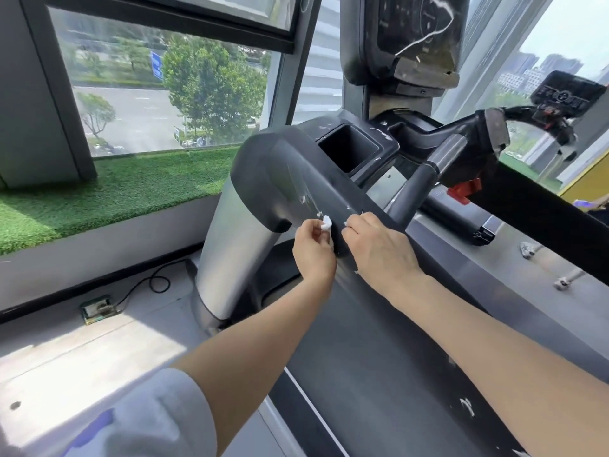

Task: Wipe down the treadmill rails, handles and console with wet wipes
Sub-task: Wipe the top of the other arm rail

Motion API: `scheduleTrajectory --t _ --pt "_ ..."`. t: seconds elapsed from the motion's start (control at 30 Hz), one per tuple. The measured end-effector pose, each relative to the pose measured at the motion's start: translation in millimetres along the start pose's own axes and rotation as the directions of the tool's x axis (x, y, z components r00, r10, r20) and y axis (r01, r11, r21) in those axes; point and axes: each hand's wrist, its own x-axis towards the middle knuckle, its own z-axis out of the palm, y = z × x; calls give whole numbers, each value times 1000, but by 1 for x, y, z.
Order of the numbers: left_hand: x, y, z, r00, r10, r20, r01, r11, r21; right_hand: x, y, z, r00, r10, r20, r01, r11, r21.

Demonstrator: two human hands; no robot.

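Pinching a small white wad of wipe (326, 222), the left hand (313, 250) fingers (321, 230) sit at the dark rail cover (296, 179); the right hand (379, 249) fingers curl against the same edge, possibly nipping a scrap. Risk: the shredded wipe sheds more white flecks onto the rail, or drops.

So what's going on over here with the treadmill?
A person is cleaning it. The left hand pinches a small white wad of wipe against the dark left handrail, and the right hand picks at a white fleck right beside it. White bits still dot the rail and the belt.
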Motion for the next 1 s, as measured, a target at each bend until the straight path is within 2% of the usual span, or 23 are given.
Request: scheduleTrajectory --t 0.2,0.27,0.47,0.53,0.7,0.87,1.0 --pt "71 19 -9 999 9 -46 -6 998 63 17 -8 6 991 -54 -122 49 998 -45" --pt "88 25 -12 999 -6 -39 8 998 61 20 -11 4 992 -27 -125 23 999 -32" --pt "31 6 -18 993 41 108 -45 998 33 18 -12 7 991 22 -131 -24 1000 -16" --pt "44 8 -16 996 54 78 -58 997 52 19 -13 7 992 14 -124 -17 1000 -24" --pt "98 18 -16 1000 -23 19 22 997 71 23 -17 5 993 24 -120 -27 999 -24" --pt "43 2 -20 993 38 111 -46 996 76 23 -14 10 985 11 -174 -14 1000 -14" --pt "84 25 -18 993 99 69 -104 992 70 27 -12 15 984 2 -176 -6 1000 -24"
